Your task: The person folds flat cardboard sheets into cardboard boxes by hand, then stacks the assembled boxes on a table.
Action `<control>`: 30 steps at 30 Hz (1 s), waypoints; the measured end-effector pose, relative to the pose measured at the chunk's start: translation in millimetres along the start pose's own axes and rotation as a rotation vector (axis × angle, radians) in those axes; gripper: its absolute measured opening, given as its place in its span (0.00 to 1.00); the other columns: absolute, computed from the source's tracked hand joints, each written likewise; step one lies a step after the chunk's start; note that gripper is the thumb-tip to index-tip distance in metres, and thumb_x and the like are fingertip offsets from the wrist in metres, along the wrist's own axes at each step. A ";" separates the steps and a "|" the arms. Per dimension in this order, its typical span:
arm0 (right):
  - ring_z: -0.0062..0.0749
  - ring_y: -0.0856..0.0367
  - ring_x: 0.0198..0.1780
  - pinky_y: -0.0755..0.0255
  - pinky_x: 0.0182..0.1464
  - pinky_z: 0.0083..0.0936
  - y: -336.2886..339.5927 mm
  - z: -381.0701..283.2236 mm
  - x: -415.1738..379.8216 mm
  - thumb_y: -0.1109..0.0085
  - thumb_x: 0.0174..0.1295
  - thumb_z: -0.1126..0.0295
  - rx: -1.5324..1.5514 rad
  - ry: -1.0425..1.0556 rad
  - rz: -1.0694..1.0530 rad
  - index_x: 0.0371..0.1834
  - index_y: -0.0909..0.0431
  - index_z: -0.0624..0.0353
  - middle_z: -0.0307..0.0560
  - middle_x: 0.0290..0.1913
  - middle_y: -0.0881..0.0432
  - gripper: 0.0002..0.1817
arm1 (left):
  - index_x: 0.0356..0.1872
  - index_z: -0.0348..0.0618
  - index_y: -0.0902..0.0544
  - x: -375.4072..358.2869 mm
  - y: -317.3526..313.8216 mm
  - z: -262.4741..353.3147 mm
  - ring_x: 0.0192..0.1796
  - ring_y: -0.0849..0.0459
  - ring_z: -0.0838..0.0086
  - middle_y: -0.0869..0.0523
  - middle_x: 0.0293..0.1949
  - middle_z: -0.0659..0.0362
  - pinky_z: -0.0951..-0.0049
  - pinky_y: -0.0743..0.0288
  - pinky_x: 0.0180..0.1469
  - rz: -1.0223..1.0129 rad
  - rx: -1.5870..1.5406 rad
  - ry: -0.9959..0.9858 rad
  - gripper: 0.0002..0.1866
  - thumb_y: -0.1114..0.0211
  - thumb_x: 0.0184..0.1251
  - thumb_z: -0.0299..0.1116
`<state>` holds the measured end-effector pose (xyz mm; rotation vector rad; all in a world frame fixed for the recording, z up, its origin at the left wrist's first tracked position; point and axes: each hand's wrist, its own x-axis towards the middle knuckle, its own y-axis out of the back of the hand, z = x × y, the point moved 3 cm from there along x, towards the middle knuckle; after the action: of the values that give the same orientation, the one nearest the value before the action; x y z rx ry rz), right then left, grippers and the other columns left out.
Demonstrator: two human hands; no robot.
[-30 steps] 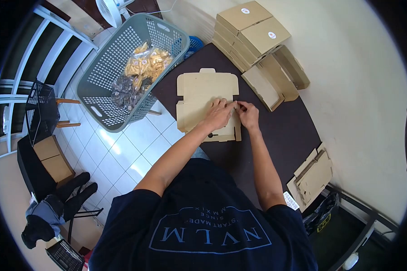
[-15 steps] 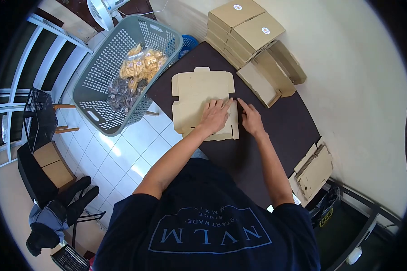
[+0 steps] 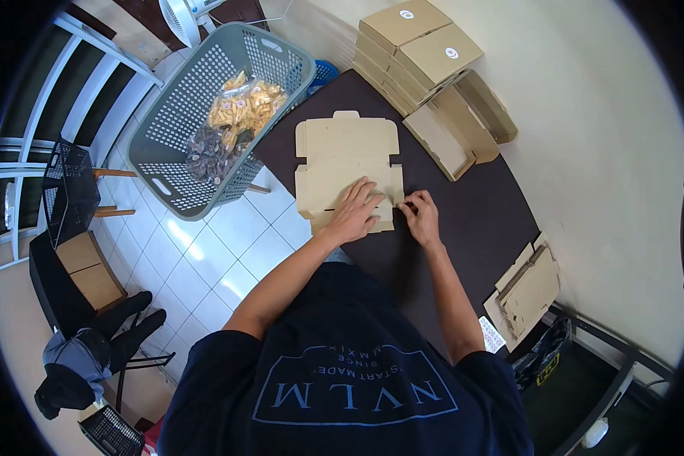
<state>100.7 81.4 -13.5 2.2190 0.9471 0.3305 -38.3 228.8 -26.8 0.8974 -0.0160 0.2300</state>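
An unfolded cardboard box point(image 3: 342, 148) lies flat on the dark brown table point(image 3: 463, 220) in front of me. My left hand point(image 3: 353, 211) rests palm down on its lower part, fingers stretched out and slightly spread. At the box's right edge, near its lower corner, my right hand point(image 3: 420, 213) has its fingers bent and thumb and fingertips pinched on a side flap. The tips partly cover the flap there.
Closed cardboard boxes point(image 3: 418, 42) are stacked at the back right, with an open box point(image 3: 452, 140) before them. A grey basket point(image 3: 156, 144) of bagged goods stands left. Flattened cardboard point(image 3: 528, 292) lies at the right edge. Another person point(image 3: 83, 365) sits lower left.
My right hand has moved down along the box's right edge, and its fingers have gone from pointing to bent. My left hand has slid slightly down over the cardboard.
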 end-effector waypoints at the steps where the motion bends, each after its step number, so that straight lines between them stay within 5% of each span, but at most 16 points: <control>1: 0.44 0.17 0.37 0.23 0.43 0.38 -2.1 0.1 4.1 0.29 0.59 0.73 -0.007 -0.071 -0.009 0.41 0.15 0.61 0.51 0.41 0.20 0.09 | 0.67 0.49 0.24 0.1 -0.3 1.6 0.77 0.42 0.49 0.32 0.69 0.48 0.51 0.45 0.77 0.001 0.001 0.002 0.28 0.31 0.64 0.36; 6: 0.48 0.16 0.39 0.22 0.44 0.41 -6.7 5.8 16.9 0.25 0.56 0.65 -0.139 -0.285 0.027 0.33 0.18 0.61 0.52 0.38 0.17 0.13 | 0.69 0.61 0.23 11.5 -4.4 15.5 0.74 0.40 0.46 0.31 0.66 0.45 0.48 0.47 0.74 -0.040 0.190 0.031 0.27 0.35 0.67 0.39; 13: 0.46 0.11 0.36 0.18 0.43 0.38 -4.0 19.8 22.5 0.24 0.54 0.47 -0.230 -0.604 -0.182 0.28 0.15 0.61 0.52 0.29 0.12 0.24 | 0.67 0.65 0.20 21.2 -15.9 19.2 0.72 0.41 0.46 0.29 0.64 0.47 0.45 0.48 0.71 -0.064 0.294 0.087 0.23 0.38 0.71 0.40; 19: 0.34 0.13 0.25 0.17 0.40 0.34 5.1 22.4 36.4 0.25 0.55 0.47 -0.165 -0.652 -0.388 0.28 0.15 0.61 0.45 0.20 0.15 0.24 | 0.69 0.64 0.22 17.2 -14.6 16.6 0.74 0.43 0.44 0.31 0.66 0.45 0.44 0.50 0.73 -0.030 0.291 0.051 0.25 0.37 0.70 0.38; 22: 0.36 0.11 0.29 0.17 0.41 0.33 1.8 32.8 39.3 0.26 0.57 0.53 -0.111 -0.711 -0.458 0.30 0.15 0.61 0.48 0.25 0.13 0.19 | 0.71 0.62 0.25 12.4 2.7 15.2 0.72 0.39 0.44 0.32 0.66 0.43 0.49 0.43 0.72 -0.008 0.170 0.034 0.29 0.36 0.68 0.32; 24: 0.38 0.11 0.31 0.18 0.41 0.33 -2.5 36.2 37.8 0.28 0.58 0.58 -0.250 -0.511 -0.321 0.32 0.15 0.61 0.50 0.29 0.12 0.16 | 0.65 0.56 0.20 -1.9 21.5 10.6 0.66 0.29 0.46 0.25 0.61 0.44 0.54 0.32 0.66 0.101 -0.228 0.088 0.25 0.36 0.66 0.27; 26: 0.40 0.10 0.34 0.18 0.42 0.34 -2.9 22.2 40.7 0.30 0.60 0.62 -0.378 -0.313 -0.184 0.34 0.15 0.62 0.51 0.32 0.11 0.13 | 0.59 0.52 0.18 -14.2 38.2 -3.7 0.60 0.24 0.47 0.20 0.54 0.45 0.55 0.28 0.60 0.107 -0.223 0.183 0.20 0.37 0.66 0.26; 28: 0.47 0.11 0.39 0.19 0.44 0.37 2.5 -18.0 46.0 0.35 0.62 0.69 0.054 -0.143 0.060 0.36 0.16 0.63 0.54 0.36 0.11 0.07 | 0.54 0.48 0.17 -25.6 57.2 -16.0 0.54 0.19 0.49 0.16 0.47 0.46 0.56 0.24 0.55 0.114 -0.218 0.278 0.16 0.37 0.66 0.26; 30: 0.44 0.11 0.38 0.19 0.44 0.35 -5.4 -28.4 44.1 0.35 0.62 0.71 0.090 -0.133 0.017 0.37 0.16 0.63 0.53 0.34 0.12 0.07 | 0.45 0.42 0.18 -36.7 75.3 -31.5 0.43 0.15 0.51 0.15 0.35 0.48 0.55 0.22 0.47 0.102 -0.202 0.512 0.10 0.36 0.64 0.25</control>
<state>115.3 129.6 2.0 2.2999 0.8875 0.1481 -92.1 291.5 7.6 0.6173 0.3839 0.5386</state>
